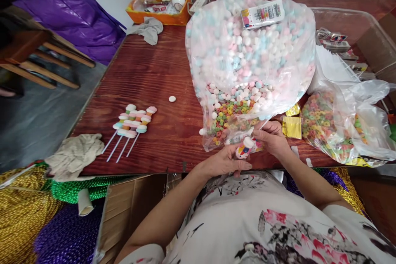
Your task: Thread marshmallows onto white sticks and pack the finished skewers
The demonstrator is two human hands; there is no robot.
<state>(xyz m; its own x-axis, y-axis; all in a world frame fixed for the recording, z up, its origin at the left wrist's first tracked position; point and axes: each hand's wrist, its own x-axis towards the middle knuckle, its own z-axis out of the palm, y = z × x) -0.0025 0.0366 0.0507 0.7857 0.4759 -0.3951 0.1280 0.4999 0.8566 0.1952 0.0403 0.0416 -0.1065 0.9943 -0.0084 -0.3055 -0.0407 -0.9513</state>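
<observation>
At the table's front edge, my left hand point(221, 161) is closed on a small printed wrapper point(243, 152), white with coloured spots. A white marshmallow point(248, 142) shows at the wrapper's mouth. My right hand point(274, 138) pinches a thin white stick point(264, 124); the fingers hide how it joins the marshmallow. Just beyond both hands lies a large clear bag point(247, 57) of pastel marshmallows, with coloured ring candies point(232, 111) at its near end. Several finished marshmallow skewers point(131, 121) rest on the left, and one loose marshmallow point(172, 99) lies between.
A stack of printed wrappers point(262, 14) lies on the big bag. Gold twist ties point(291, 127) and a bag of ring candies point(324, 119) are at right, before a clear bin point(368, 20). Cloths point(72, 154) and an orange box point(157, 17) are at left.
</observation>
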